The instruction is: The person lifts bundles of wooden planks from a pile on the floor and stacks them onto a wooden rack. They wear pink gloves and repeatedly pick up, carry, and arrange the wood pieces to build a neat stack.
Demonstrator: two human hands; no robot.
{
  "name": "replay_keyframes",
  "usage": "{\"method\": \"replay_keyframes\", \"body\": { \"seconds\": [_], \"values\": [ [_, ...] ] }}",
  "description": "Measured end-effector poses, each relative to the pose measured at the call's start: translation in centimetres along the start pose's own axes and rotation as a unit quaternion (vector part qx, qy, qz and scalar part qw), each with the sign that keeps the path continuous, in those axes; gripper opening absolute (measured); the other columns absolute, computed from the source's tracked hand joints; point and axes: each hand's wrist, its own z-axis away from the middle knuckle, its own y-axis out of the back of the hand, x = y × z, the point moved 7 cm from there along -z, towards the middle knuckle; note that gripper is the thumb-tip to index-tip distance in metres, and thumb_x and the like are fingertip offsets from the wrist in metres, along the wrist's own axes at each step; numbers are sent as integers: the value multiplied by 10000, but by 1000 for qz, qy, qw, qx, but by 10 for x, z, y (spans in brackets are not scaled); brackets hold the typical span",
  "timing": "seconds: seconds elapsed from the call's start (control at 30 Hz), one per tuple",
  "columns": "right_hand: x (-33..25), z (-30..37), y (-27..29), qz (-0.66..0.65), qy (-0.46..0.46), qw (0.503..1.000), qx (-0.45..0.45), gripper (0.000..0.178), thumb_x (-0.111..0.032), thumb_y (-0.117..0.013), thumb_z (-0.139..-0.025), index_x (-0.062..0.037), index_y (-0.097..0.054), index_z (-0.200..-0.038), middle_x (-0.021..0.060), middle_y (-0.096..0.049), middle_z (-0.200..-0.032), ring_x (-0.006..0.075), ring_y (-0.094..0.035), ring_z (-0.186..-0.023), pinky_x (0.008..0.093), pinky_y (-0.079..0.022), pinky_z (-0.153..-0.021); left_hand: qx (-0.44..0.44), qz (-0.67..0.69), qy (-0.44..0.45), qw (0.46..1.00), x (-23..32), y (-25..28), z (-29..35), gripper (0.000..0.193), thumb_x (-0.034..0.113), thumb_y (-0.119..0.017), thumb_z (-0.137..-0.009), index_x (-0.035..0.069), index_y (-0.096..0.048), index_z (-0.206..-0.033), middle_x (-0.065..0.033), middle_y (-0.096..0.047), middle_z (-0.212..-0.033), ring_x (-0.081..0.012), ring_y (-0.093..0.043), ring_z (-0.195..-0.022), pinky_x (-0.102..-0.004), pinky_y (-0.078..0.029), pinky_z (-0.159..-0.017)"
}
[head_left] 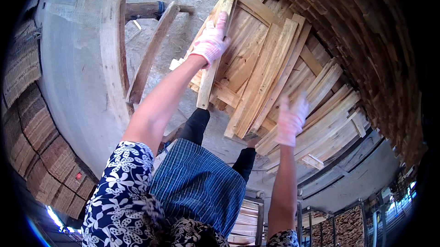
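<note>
My left hand point(211, 42), in a pink-and-white work glove, grips a narrow pale wooden plank point(207, 84) around its middle. That plank slants from top centre down toward my knees, along the left side of the wood pile. My right hand point(292, 119), gloved the same way and blurred, hovers over the right part of the pile with thumb and fingers apart and nothing visible in it. Between the hands, several loose planks point(261, 77) lie lengthwise across other boards.
Two curved timber pieces, a wide slab point(114, 45) and a thinner one point(153, 50), rest by a log point(142, 10) at the upper left. A tall stack of wood point(380, 50) rises along the right. Bundled wood stacks point(46, 151) line the left wall.
</note>
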Motion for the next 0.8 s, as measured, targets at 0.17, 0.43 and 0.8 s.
{"method": "replay_keyframes", "body": {
  "seconds": [0.17,0.43,0.8],
  "values": [
    [-33,-36,-75,29,-199,979,-9,1146,-479,-829,-736,-127,-139,-1581,296,-306,-1496,481,-448,-1291,504,-440,-1056,35,42,-32,998,9,-5,-7,853,206,-629,-887,229,-171,-1606,-348,-288,-1504,-497,-409,-1356,-448,-412,-1098],
    [-1,-43,-77,-121,-146,982,-8,1172,-397,-892,-690,-189,-161,-1582,308,-387,-1398,490,-508,-1219,530,-463,-1022,302,-92,-227,922,54,22,48,783,180,-669,-816,127,-326,-1518,-305,-517,-1190,-426,-567,-1038,-479,-492,-852],
    [44,-32,-102,-267,-98,958,-34,1090,-471,-766,-845,-129,-66,-1608,342,-300,-1500,496,-399,-1352,491,-372,-1119,-103,331,14,938,80,-126,95,986,578,-624,-908,60,-136,-1590,-303,-443,-1492,-420,-554,-1284,-430,-427,-1070]
  ]
}}
